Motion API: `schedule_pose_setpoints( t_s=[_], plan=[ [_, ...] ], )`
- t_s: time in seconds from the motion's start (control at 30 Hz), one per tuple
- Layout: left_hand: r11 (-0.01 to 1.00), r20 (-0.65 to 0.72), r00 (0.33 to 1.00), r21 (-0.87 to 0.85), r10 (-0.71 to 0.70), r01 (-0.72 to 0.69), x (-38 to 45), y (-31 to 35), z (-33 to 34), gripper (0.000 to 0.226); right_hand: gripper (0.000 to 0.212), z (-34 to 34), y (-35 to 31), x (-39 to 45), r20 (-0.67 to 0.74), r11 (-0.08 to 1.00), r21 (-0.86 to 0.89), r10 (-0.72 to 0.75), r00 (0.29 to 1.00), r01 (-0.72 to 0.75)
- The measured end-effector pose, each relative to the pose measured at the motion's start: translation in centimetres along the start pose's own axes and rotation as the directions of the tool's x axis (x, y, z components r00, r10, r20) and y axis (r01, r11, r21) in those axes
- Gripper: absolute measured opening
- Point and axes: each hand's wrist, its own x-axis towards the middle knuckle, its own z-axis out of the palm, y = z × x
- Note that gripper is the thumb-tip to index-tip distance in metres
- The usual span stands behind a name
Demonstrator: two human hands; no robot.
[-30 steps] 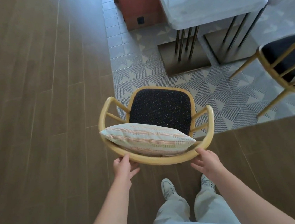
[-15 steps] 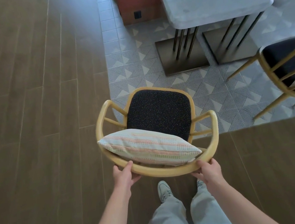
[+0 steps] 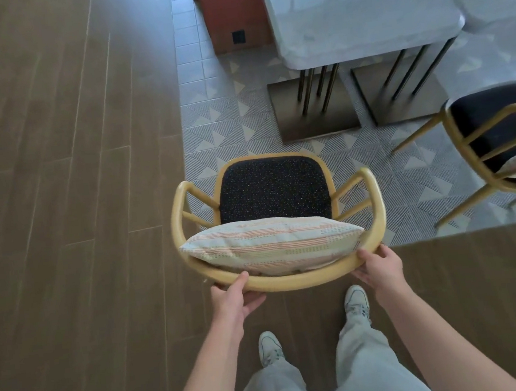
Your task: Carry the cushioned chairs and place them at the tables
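Gripped with both hands: chair (image 3: 274,193), yellow curved frame, dark speckled seat. Left hand (image 3: 234,297) curled round the back rail's left part, thumb on top, fingers underneath. Right hand (image 3: 378,265) curled round the rail's right part, fingers over the top. Hands well apart, each clamped on the rail. Striped pale pillow (image 3: 272,245) lying on the seat against the back rail, between the two hands. Chair sat at the seam between wood floor (image 3: 56,186) and patterned tile floor (image 3: 233,127), seat front over the tiles, back rail over the wood. Unclear whether chair legs touched the floor; legs hidden under the seat. Pale marble-look desk (image 3: 357,10) ahead and to the right, on dark thin rod legs with flat metal base plates (image 3: 315,118), apart from the held chair. Second chair (image 3: 501,142) of the same kind at right edge, near the desk, partly cut off, also with a pale pillow. Red-brown cabinet (image 3: 229,9) beside the desk at top. Below: light trousers and white sneakers (image 3: 269,346) on the wood floor.
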Motion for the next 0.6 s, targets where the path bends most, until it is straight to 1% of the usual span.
schedule_pose_setpoints(
  t_s=[0.07,0.13,0.2,0.3,0.4,0.53,0.6],
  plan=[
    [1.0,-0.027,1.0,-0.02,0.007,-0.008,-0.8,-0.7,2.0,0.026,0.057,-1.0,-1.9,1.5,0.017,1.0,0.006,0.019,1.0,-0.019],
    [0.999,-0.063,0.998,-0.048,-0.002,-0.001,-1.8,-1.9,5.0,0.028,0.064,-2.8,-4.2,3.3,0.042,0.999,-0.016,0.048,0.998,-0.047],
    [0.998,-0.074,0.997,-0.065,-0.031,0.026,-2.4,-2.8,6.4,0.034,0.064,-3.5,-5.5,4.3,0.049,0.998,-0.044,0.046,0.998,-0.044],
    [0.992,-0.129,0.988,-0.104,-0.082,0.068,-3.7,-5.1,10.2,0.039,0.063,-6.2,-8.1,6.6,0.078,0.994,-0.108,0.044,0.996,-0.035],
    [0.986,-0.148,0.981,-0.125,-0.128,0.11,-4.8,-7.6,13.3,0.043,0.061,-8.7,-10.0,8.8,0.09,0.984,-0.176,0.056,0.994,-0.039],
    [0.977,-0.153,0.972,-0.147,-0.176,0.154,-5.8,-10.1,15.8,0.042,0.061,-10.8,-11.5,11.0,0.096,0.972,-0.23,0.067,0.993,-0.043],
    [0.977,-0.155,0.97,-0.136,-0.188,0.167,-6.1,-10.8,16.4,0.04,0.057,-11.5,-11.7,11.5,0.091,0.972,-0.229,0.077,0.993,-0.054]
  ],
)
